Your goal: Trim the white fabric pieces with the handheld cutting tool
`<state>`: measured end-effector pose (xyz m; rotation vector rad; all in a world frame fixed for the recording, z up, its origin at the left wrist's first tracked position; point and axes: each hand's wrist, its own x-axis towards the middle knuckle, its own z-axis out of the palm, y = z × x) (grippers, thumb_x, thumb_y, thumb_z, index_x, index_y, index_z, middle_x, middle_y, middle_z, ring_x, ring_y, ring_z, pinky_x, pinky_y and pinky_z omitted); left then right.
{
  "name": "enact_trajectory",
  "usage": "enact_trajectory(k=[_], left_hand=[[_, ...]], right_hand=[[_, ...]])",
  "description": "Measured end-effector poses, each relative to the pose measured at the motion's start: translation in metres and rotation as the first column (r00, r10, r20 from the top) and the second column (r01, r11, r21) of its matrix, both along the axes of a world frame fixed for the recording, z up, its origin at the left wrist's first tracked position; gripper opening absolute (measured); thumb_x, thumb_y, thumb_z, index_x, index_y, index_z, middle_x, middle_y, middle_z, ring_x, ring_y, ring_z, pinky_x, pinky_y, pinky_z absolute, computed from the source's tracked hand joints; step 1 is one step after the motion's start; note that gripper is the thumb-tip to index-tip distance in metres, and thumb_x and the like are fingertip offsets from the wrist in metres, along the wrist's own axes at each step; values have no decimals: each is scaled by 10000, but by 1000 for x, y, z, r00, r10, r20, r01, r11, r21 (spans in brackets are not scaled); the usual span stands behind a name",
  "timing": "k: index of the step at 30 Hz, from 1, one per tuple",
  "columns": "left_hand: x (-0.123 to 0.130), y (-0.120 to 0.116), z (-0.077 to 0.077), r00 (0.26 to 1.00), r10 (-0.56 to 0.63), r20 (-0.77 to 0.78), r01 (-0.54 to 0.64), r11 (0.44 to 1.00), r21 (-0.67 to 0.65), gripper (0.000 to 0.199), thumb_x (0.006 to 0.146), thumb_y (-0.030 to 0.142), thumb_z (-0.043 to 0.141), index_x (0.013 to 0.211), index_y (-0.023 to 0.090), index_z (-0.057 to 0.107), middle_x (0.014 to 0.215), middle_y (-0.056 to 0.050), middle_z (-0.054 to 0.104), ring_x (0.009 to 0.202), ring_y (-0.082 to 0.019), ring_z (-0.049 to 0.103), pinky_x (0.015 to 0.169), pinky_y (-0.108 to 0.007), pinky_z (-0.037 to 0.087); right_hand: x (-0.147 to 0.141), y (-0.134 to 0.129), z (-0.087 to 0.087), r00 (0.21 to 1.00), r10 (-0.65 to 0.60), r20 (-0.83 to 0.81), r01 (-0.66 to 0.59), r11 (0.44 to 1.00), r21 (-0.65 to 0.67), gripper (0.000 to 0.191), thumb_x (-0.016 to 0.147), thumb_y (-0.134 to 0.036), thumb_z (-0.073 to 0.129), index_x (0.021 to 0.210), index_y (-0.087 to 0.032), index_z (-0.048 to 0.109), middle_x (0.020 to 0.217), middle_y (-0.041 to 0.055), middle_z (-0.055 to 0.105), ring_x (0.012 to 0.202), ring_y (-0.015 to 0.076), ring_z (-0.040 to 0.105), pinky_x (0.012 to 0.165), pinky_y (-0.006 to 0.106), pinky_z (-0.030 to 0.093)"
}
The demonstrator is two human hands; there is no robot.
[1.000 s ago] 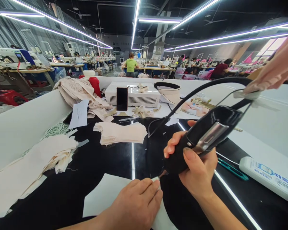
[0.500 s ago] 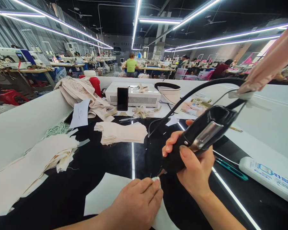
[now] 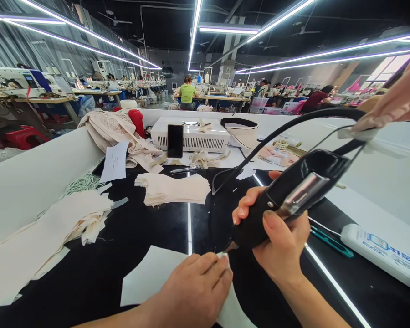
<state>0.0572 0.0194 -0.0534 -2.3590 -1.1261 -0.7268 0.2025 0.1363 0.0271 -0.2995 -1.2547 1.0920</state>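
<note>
My right hand (image 3: 280,237) is wrapped round a black handheld tool (image 3: 294,191) with a metal plate on its side. The tool's narrow tip points down left, close to the fingertips of my left hand (image 3: 198,284). Those fingers are pressed together on the edge of a pale fabric piece (image 3: 150,273), which lies partly under the hand on the black table (image 3: 99,282). A thick black cable (image 3: 287,120) arches from the tool's rear, where a pinkish cloth wrap (image 3: 392,107) hangs at the upper right.
Cream fabric stacks lie at the left (image 3: 44,237) and centre (image 3: 172,187). Behind are a phone (image 3: 175,141), a white vented box (image 3: 205,136) and a round container (image 3: 241,132). At the right are a teal cutter (image 3: 331,241) and a white bottle (image 3: 382,250). People sit farther back.
My right hand and the tool have shifted slightly to the right, and the tool's rear end sits a little farther right. My left hand stays on the fabric.
</note>
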Motion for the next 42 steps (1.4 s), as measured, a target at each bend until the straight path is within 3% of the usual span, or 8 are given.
enact_trajectory(k=[8,20,24,29,32,35,38,42], left_hand=[[6,0,4,999,-4,32,3,1000,5,257,1134,52,520,1221,53,762,1162,-116,853,995,-225,772,773,-317,610],[5,1,8,999,1,33,-1,1000,-4,263,1144,44,502,1262,33,737,1139,-98,850,987,-219,781,766,-317,606],[3,0,6,999,-9,36,10,1000,-17,261,1159,62,501,1260,69,741,1238,-99,856,1027,-229,782,807,-328,612],[-9,3,2,1000,30,1,-30,993,-111,226,1104,59,604,1288,106,728,1336,-98,843,1089,-249,779,828,-354,625],[-21,8,6,994,84,-70,-96,977,-188,240,1067,57,667,1295,113,717,1353,-110,833,1079,-268,786,810,-384,637],[-28,11,15,989,109,-102,-126,977,-174,245,1069,20,635,1286,108,709,1348,-123,831,1098,-279,794,838,-398,645],[-25,8,27,997,68,-36,-72,990,-124,234,1099,5,566,1252,112,707,1261,-108,841,1134,-281,791,953,-407,644],[-10,-1,36,993,-88,74,99,982,-162,240,1181,63,489,1144,159,706,1060,-49,811,978,-233,781,862,-351,626]], right_hand=[[-1,-2,-2,998,62,6,-62,998,-20,392,971,-461,928,1226,-308,673,911,-9,768,646,191,723,537,346,665],[-4,-5,-2,997,74,-16,-75,997,-17,345,996,-381,929,1255,-320,709,936,-31,781,667,143,729,581,265,673],[-1,-4,1,995,93,-23,-94,996,-9,310,981,-401,952,1174,-314,726,955,-36,788,689,130,733,607,249,674],[18,-7,14,1000,10,28,-9,1000,-19,315,932,-419,1001,1072,-297,747,953,-36,783,708,128,749,641,249,688],[32,-15,19,996,-35,86,40,998,-50,345,922,-447,1005,1138,-301,779,986,-16,797,723,144,758,641,261,702],[45,-27,19,993,-63,102,68,997,-46,463,945,-446,984,1337,-324,771,984,-9,794,723,155,751,626,269,708],[52,-38,16,994,-63,85,66,997,-32,508,963,-440,968,1411,-331,755,949,-15,776,708,155,736,610,271,704],[53,-45,12,997,-49,60,50,998,-21,495,971,-437,961,1408,-334,753,953,-13,774,710,149,735,622,267,697]])
